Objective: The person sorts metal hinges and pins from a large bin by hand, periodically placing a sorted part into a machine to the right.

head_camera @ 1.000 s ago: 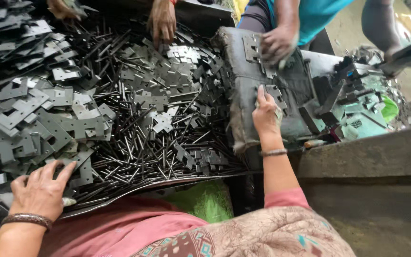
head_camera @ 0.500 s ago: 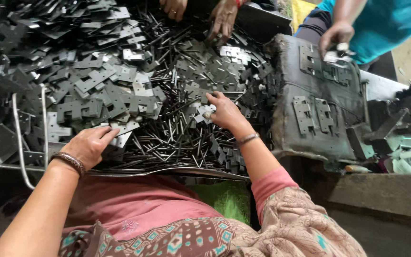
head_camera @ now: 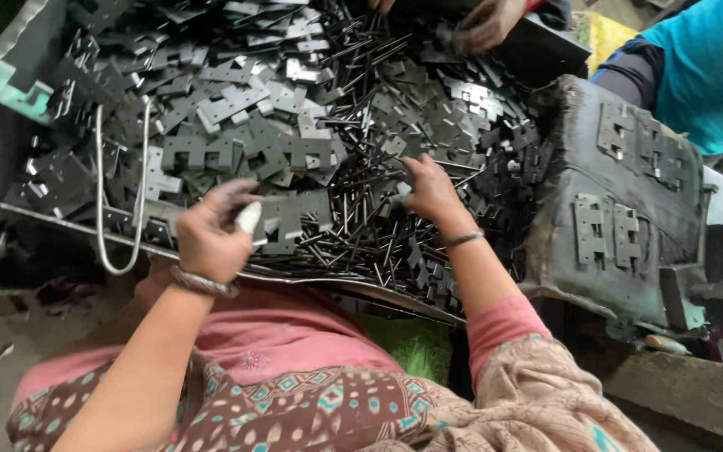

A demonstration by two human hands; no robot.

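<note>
A big heap of flat notched metal plates point(head_camera: 236, 109) and thin metal pins point(head_camera: 361, 226) fills a tray in front of me. My left hand point(head_camera: 211, 234) is closed around a notched grey plate point(head_camera: 290, 216) near the tray's front rim, with a whitish piece at its fingers. My right hand point(head_camera: 430, 191) reaches into the pins and small plates in the middle of the heap, its fingers curled down among them. What the right fingers hold is hidden.
A dark block point(head_camera: 621, 201) with several plates lying on it stands to the right. Another person's hand point(head_camera: 487, 23) works at the far side, and a person in a teal top point(head_camera: 696, 75) sits at the upper right. A bent wire loop point(head_camera: 119, 192) hangs over the tray's front rim point(head_camera: 43, 213).
My right hand has come off the dark block and gone left into the pile. My left hand has risen from the tray's rim and closed on a plate. The view has shifted left.
</note>
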